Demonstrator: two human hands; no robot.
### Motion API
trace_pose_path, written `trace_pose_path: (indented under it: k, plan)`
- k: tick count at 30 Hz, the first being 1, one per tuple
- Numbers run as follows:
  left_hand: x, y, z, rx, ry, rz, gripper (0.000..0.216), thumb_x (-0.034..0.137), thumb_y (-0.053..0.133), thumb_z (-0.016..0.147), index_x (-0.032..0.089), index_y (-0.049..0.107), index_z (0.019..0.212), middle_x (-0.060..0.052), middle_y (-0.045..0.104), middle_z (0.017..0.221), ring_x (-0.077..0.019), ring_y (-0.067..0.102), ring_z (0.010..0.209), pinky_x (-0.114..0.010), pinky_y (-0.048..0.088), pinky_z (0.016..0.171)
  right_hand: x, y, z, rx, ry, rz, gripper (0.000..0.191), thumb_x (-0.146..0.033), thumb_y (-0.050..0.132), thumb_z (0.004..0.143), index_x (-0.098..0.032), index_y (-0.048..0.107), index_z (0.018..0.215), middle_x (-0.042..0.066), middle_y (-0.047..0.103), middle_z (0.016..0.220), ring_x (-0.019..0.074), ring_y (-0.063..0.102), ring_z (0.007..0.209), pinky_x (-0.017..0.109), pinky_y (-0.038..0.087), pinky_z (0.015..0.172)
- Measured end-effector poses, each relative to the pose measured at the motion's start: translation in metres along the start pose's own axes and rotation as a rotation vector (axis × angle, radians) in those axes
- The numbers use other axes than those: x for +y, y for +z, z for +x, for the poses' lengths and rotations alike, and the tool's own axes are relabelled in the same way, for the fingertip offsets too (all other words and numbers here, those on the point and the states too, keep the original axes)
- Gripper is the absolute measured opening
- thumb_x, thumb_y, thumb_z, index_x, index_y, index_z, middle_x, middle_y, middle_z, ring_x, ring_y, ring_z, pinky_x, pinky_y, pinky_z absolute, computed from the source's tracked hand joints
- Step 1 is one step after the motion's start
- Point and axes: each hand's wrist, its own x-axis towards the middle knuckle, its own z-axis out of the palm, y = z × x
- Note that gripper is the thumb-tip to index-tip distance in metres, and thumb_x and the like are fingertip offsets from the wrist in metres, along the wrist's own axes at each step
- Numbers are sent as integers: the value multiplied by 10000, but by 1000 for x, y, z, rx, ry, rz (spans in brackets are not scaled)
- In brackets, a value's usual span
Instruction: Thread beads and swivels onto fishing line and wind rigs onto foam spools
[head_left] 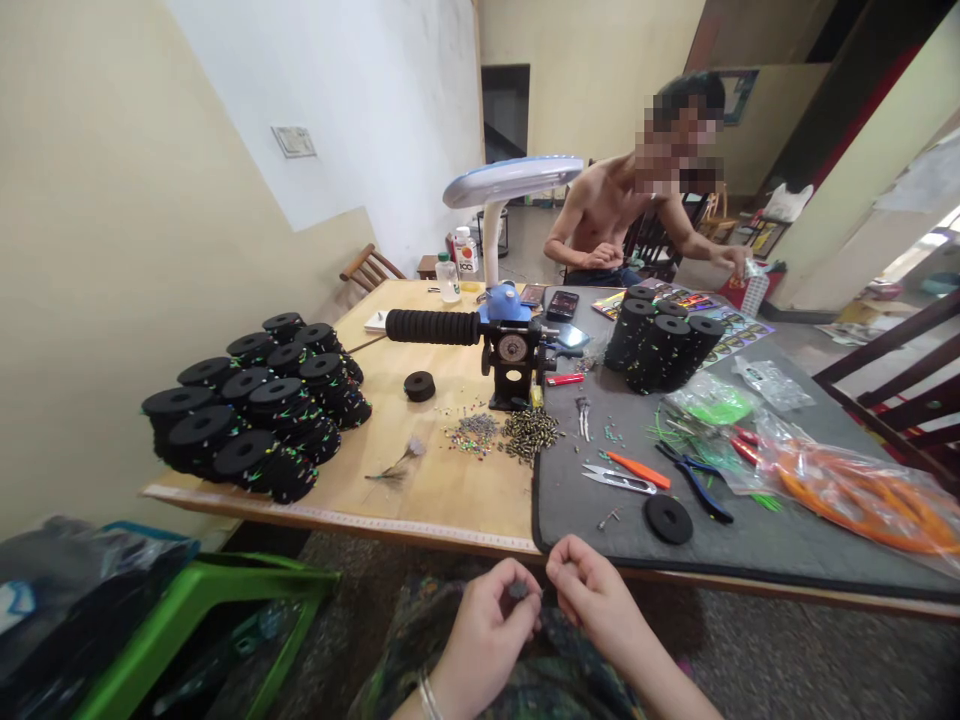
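Over our lap, above patterned cloth (499,665), our left hand (484,640) pinches a small dark piece (517,590) between thumb and fingers. Our right hand (596,590) is just beside it, its fingers (562,565) drawn together; we cannot tell whether they grip anything. A metal bangle (428,697) circles our left wrist.

Just ahead, a gray mat (780,545) carries a black foam disc (668,520), snips (619,482), an orange-handled tool (637,469), blue-handled pliers (694,480) and a plastic bag of orange cord (862,500). On the wooden tabletop (450,500) to its left lie colored beads (474,435) beside a heap of brass pieces (531,433). Beyond them, black foam spools (255,420) stand in stacks on the left, and more (660,340) stand on the mat. Between them is a hand-cranked winder (510,345) with a black foam grip. Farther off, behind a white desk lamp (510,182), a co-worker (607,220) sits at the far side of the table.
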Motion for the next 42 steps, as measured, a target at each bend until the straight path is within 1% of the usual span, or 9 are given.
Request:
trace_pose_path:
  k: [9, 17, 21, 25, 29, 33, 36, 39, 42]
  plan:
    - [8, 1, 4, 109, 80, 171, 129, 213, 571, 770, 142, 632, 682, 24, 540, 556, -107, 431, 526, -204, 319, 506, 2, 1, -1, 8, -80, -142, 225, -392, 537, 785, -203, 449, 700, -99, 346, 511, 89, 305, 466, 204, 233, 456]
    - [14, -6, 4, 100, 92, 86, 156, 284, 616, 780, 148, 688, 807, -24, 659, 699, -140, 528, 622, -219, 400, 598, -12, -7, -2, -30, -147, -444, 86, -238, 554, 772, -165, 593, 750, -81, 385, 537, 100, 349, 522, 206, 262, 509]
    - [16, -6, 4, 110, 116, 0, 167, 313, 579, 822, 166, 657, 828, -21, 650, 752, -137, 537, 655, -216, 417, 628, -13, -8, -5, -40, -171, -559, 99, -139, 505, 723, -176, 538, 638, -84, 379, 499, 87, 337, 481, 201, 233, 471]
    - [12, -6, 7, 177, 101, -32, 209, 357, 573, 828, 162, 647, 815, -1, 590, 679, -110, 467, 554, -200, 364, 523, -14, -9, -10, 0, -212, -573, 115, -96, 466, 656, -196, 454, 600, -84, 377, 494, 85, 348, 475, 193, 233, 464]
    - [6, -16, 10, 224, 45, -121, 256, 397, 559, 826, 152, 626, 856, 60, 429, 529, -96, 374, 480, -199, 302, 467, -13, -15, -11, 61, -223, -537, 99, -135, 453, 656, -202, 425, 590, -72, 385, 508, 97, 359, 499, 205, 260, 495]
    - [8, -23, 9, 196, 46, -126, 240, 369, 553, 833, 149, 617, 907, 28, 515, 609, -109, 447, 546, -212, 366, 538, -11, -18, -8, 81, -173, -374, 106, -225, 472, 712, -204, 437, 614, -71, 371, 529, 104, 341, 512, 214, 280, 510]
    - [12, -21, 6, 101, 44, -117, 240, 375, 579, 820, 150, 622, 889, 2, 573, 671, -103, 456, 546, -216, 371, 538, -13, -16, -8, 73, -147, -293, 128, -269, 488, 741, -200, 453, 638, -73, 363, 541, 104, 328, 515, 217, 282, 507]
    - [14, -13, 6, -27, -18, -158, 294, 431, 597, 805, 144, 625, 858, 20, 549, 599, -89, 421, 500, -207, 330, 494, -16, -14, -9, 65, -158, -298, 139, -276, 506, 757, -191, 473, 652, -69, 377, 551, 105, 342, 525, 218, 291, 512]
    - [15, -4, 7, -59, -94, -226, 362, 477, 666, 739, 138, 637, 864, 47, 498, 558, -83, 407, 498, -196, 306, 482, -17, -12, -12, 53, -194, -348, 135, -254, 515, 773, -181, 497, 660, -59, 423, 561, 107, 383, 540, 214, 318, 527]
